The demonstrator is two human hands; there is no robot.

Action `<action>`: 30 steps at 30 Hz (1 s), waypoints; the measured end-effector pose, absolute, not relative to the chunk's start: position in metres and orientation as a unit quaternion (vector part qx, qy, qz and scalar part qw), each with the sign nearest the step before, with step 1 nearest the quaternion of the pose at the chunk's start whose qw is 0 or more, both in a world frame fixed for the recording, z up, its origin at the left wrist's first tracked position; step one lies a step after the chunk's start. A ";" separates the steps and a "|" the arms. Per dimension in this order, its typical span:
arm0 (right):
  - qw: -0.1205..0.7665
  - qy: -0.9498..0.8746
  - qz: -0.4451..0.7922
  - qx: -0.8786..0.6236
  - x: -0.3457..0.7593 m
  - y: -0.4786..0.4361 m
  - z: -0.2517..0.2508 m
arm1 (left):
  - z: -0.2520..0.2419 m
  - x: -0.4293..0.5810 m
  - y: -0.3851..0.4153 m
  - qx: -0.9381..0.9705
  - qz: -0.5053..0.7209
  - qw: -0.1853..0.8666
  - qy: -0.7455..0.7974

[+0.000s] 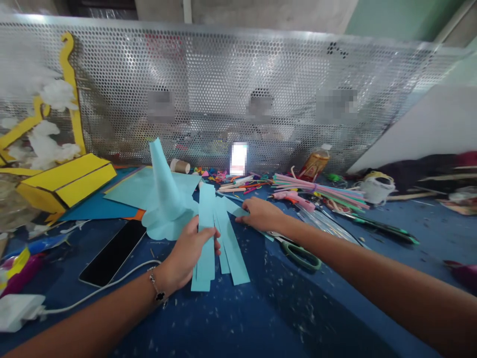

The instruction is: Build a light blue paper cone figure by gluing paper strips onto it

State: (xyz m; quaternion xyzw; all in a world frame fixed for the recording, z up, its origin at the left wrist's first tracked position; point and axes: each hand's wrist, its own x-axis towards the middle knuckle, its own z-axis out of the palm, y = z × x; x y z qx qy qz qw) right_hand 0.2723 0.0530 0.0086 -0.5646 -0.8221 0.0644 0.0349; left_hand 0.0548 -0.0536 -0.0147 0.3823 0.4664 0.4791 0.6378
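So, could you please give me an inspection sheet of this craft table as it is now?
Surface: blue table, sprinkled with small paper scraps.
Job's things: light blue paper strips fanned out; paper cone standing behind them.
Clutter: scissors, straws, phone, yellow box.
Hands: left hand grips one of the strips; right hand rests at the strips' far ends.
Cables: white cable runs from a charger toward the phone.
Surroundings: perforated metal screen behind the table.
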 end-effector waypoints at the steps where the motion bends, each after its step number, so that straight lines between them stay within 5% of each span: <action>1: 0.023 -0.823 0.074 -0.563 0.268 0.060 0.010 | -0.016 0.054 -0.054 0.381 0.479 0.640 0.465; 16: -0.102 -0.828 0.120 -0.539 0.254 0.089 0.025 | -0.021 0.052 -0.051 0.394 0.485 0.634 0.455; 30: -0.045 -0.809 0.188 -0.556 0.255 0.093 0.017 | -0.017 0.053 -0.052 0.379 0.477 0.646 0.461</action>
